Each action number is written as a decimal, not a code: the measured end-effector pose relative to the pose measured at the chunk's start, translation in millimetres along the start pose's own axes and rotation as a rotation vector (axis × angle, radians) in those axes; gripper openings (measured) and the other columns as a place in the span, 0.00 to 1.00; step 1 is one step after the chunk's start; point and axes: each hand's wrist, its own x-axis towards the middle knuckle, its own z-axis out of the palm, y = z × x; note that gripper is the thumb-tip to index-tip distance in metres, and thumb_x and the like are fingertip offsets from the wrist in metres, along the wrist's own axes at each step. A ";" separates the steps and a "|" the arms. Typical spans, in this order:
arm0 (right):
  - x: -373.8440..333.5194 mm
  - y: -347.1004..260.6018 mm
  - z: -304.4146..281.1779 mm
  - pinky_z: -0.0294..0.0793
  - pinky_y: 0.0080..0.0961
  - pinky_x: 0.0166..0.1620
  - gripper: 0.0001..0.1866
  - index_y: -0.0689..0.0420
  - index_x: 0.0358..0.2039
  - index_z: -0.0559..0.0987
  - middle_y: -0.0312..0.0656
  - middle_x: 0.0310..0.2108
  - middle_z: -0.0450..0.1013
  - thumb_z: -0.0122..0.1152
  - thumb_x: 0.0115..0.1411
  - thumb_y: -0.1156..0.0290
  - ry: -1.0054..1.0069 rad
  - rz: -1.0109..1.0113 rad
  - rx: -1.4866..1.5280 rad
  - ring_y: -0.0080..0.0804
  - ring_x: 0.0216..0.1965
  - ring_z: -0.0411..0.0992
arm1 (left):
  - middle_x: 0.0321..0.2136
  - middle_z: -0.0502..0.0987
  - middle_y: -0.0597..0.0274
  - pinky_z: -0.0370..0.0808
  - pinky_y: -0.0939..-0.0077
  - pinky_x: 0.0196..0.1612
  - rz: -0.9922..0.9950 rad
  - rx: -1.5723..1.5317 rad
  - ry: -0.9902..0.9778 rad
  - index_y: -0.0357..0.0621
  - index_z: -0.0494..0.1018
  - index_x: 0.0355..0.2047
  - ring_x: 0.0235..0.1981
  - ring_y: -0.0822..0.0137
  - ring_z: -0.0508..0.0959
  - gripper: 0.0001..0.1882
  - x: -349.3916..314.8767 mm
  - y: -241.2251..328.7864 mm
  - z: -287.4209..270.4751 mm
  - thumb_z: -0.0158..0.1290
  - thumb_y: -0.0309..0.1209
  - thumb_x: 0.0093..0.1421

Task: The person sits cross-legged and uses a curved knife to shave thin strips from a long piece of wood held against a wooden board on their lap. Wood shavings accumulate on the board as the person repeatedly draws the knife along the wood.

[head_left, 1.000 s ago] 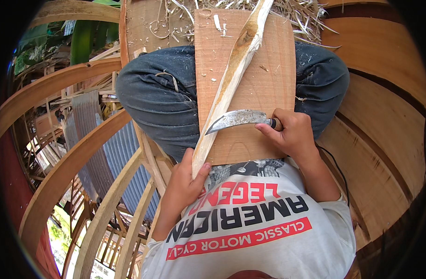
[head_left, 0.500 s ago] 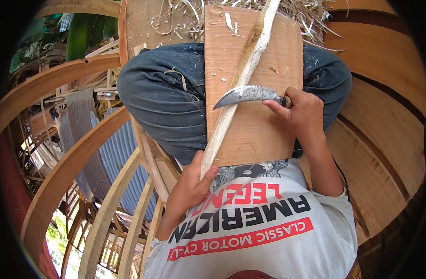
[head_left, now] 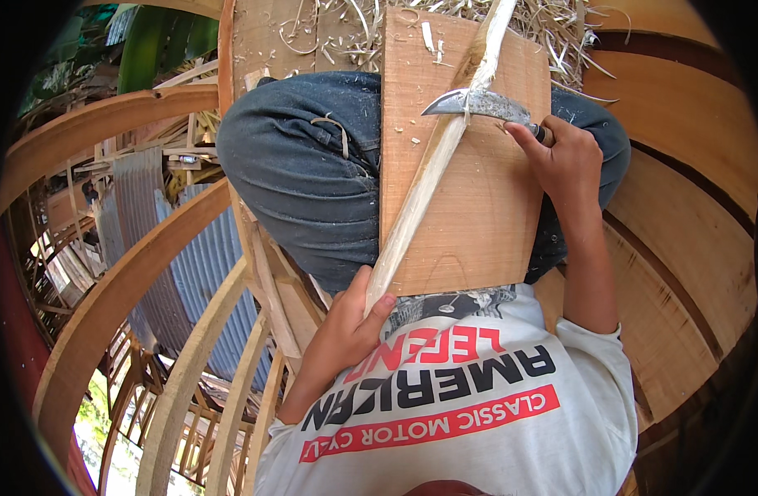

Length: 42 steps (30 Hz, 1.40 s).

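My left hand [head_left: 352, 321] is closed around the near end of a long, pale wooden stick [head_left: 418, 192], close to my shirt. The stick slants up and to the right over a flat wooden board [head_left: 486, 207] that rests across my lap. In my right hand [head_left: 567, 161] is the dark handle of a knife with a curved blade [head_left: 486, 105]. The blade lies across the stick's upper part, its point toward the left. Bare, whittled wood shows along the stick, with a browner patch beyond the blade.
Curly wood shavings [head_left: 553, 41] are heaped past the board's far end. To the left, curved wooden ribs [head_left: 131, 285] stand before corrugated metal sheets [head_left: 218, 273]. Wooden planks [head_left: 656, 256] form a curved side on the right. My bent legs [head_left: 305, 165] flank the board.
My right hand has pushed the knife away from me, up along the stick toward its far part. My left hand keeps hold of the near end.
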 end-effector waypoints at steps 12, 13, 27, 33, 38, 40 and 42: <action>-46.8 -3.3 -8.0 0.67 0.30 0.19 0.32 0.61 0.14 0.74 0.47 0.09 0.66 0.63 0.47 0.40 -0.161 -0.094 0.115 0.41 0.13 0.69 | 0.21 0.72 0.36 0.70 0.57 0.26 -0.039 0.277 0.139 0.36 0.62 0.33 0.27 0.36 0.75 0.17 -2.7 9.7 5.6 0.52 0.39 0.61; -37.5 3.6 -7.5 0.68 0.30 0.19 0.34 0.61 0.13 0.74 0.46 0.09 0.67 0.61 0.47 0.36 -0.143 -0.033 0.075 0.40 0.13 0.69 | 0.21 0.72 0.36 0.69 0.57 0.26 -0.039 0.290 0.143 0.36 0.62 0.33 0.27 0.36 0.75 0.17 -2.6 10.8 8.2 0.52 0.38 0.61; 25.2 40.8 -25.6 0.68 0.36 0.24 0.36 0.62 0.12 0.72 0.50 0.11 0.66 0.54 0.54 0.36 0.087 0.296 0.105 0.46 0.16 0.68 | 0.19 0.71 0.37 0.69 0.56 0.25 0.006 0.303 0.161 0.36 0.61 0.34 0.26 0.36 0.75 0.17 -11.7 -5.9 12.0 0.51 0.39 0.62; -35.9 0.2 -24.3 0.65 0.30 0.19 0.34 0.62 0.11 0.72 0.46 0.08 0.64 0.60 0.51 0.39 -0.171 0.042 0.206 0.40 0.11 0.65 | 0.19 0.73 0.39 0.71 0.56 0.25 0.027 0.319 0.180 0.36 0.63 0.35 0.26 0.38 0.76 0.16 -2.1 0.2 10.1 0.52 0.38 0.61; -62.9 -9.3 -13.5 0.68 0.30 0.18 0.34 0.60 0.11 0.74 0.45 0.09 0.68 0.61 0.48 0.37 -0.259 -0.050 0.127 0.39 0.12 0.70 | 0.20 0.74 0.38 0.71 0.55 0.25 0.054 0.370 0.219 0.36 0.63 0.35 0.25 0.38 0.76 0.17 3.8 3.8 11.2 0.52 0.38 0.61; -62.4 -6.2 -8.7 0.68 0.30 0.17 0.34 0.59 0.11 0.74 0.45 0.09 0.68 0.60 0.47 0.35 -0.228 -0.037 0.125 0.39 0.11 0.70 | 0.21 0.74 0.38 0.71 0.55 0.25 0.073 0.411 0.225 0.36 0.62 0.36 0.25 0.38 0.76 0.17 5.3 3.9 11.5 0.52 0.38 0.61; -59.0 -6.3 -8.0 0.68 0.30 0.18 0.35 0.59 0.11 0.74 0.45 0.09 0.68 0.60 0.47 0.34 -0.233 -0.018 0.093 0.39 0.12 0.70 | 0.21 0.74 0.37 0.71 0.54 0.24 0.078 0.441 0.230 0.36 0.62 0.36 0.25 0.38 0.76 0.18 5.7 4.0 11.0 0.52 0.39 0.61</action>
